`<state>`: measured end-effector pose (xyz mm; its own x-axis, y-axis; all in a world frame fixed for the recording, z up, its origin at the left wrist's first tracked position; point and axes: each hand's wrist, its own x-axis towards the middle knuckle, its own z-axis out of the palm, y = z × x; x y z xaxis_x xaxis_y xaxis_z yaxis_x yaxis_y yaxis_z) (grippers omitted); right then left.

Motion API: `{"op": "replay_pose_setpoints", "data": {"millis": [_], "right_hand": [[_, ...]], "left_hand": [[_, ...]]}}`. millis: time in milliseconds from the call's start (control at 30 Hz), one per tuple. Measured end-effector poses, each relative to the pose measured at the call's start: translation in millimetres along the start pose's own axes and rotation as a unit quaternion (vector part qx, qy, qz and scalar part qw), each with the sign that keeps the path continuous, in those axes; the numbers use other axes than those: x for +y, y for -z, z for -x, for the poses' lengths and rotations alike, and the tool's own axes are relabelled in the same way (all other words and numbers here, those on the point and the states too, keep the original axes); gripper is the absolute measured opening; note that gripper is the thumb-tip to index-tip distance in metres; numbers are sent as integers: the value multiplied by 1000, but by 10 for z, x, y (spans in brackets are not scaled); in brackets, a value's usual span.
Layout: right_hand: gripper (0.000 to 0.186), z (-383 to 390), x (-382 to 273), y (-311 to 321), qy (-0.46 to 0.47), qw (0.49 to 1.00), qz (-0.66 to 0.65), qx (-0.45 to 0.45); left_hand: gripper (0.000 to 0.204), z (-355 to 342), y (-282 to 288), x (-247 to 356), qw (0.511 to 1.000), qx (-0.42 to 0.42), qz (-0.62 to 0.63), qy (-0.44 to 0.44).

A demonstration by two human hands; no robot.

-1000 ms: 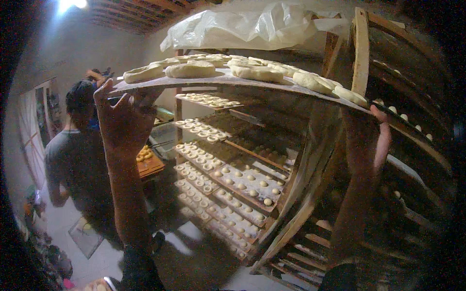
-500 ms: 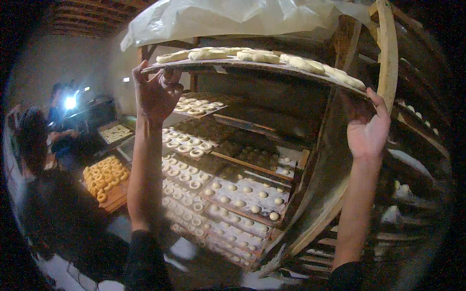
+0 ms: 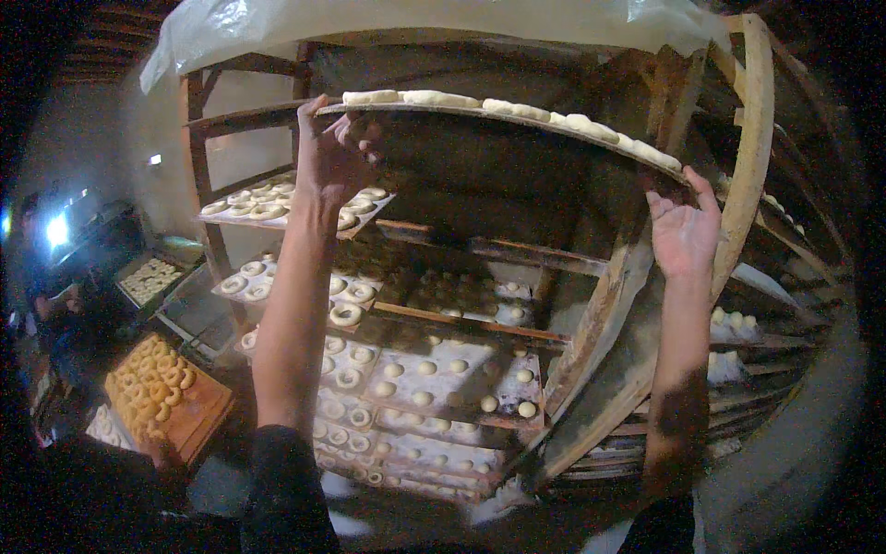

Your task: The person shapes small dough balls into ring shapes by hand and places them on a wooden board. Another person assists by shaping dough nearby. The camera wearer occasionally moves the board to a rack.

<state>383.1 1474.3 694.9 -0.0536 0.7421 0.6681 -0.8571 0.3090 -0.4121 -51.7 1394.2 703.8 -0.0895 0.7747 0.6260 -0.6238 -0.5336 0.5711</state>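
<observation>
Both my hands are raised, holding up a thin tray [image 3: 415,108] in front of a wooden rack [image 3: 759,138]. A row of pale dough pieces [image 3: 517,110] lies along it; their full shape is hidden at this height. My left hand [image 3: 330,157] grips the tray's left end, with its fingers curled beneath. At the other end, my right hand [image 3: 687,222] supports the tray from below, thumb at the edge. The right end looks lower than the left. Below it, the rack's shelves carry trays of dough rings [image 3: 268,211] and round dough balls [image 3: 459,366].
A translucent plastic sheet [image 3: 415,20] drapes over the rack's top. At the lower left, golden rings [image 3: 152,379] sit on a wooden board [image 3: 210,411]. Another person [image 3: 55,295] is at the far left near a bright light. More loaded shelves [image 3: 738,323] stand to the right.
My view has shifted, showing more of the rack's left side. The tray now appears nearly edge-on, and its left end sits further right in view. Both hands keep their grip.
</observation>
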Motion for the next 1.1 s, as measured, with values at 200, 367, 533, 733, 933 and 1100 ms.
{"op": "replay_pose_setpoints", "data": {"millis": [200,367,533,733,933,1100], "right_hand": [[21,-199,76,27,4,1000,14,-19],[28,-365,132,49,15,999,30,-21],[30,-403,234,101,70,994,78,-22],[33,-455,128,178,13,998,26,-56],[39,-597,185,148,-76,994,-7,-82],[61,-548,358,61,0,990,137,34]], "left_hand": [[47,-258,99,-15,996,83,-12,-19],[47,-373,165,35,997,57,-46,-3],[48,-441,207,23,993,94,-66,-40],[54,-384,186,52,996,58,-73,4],[51,-511,216,-9,983,149,-89,-64],[41,-654,348,-38,948,190,-155,-204]]}}
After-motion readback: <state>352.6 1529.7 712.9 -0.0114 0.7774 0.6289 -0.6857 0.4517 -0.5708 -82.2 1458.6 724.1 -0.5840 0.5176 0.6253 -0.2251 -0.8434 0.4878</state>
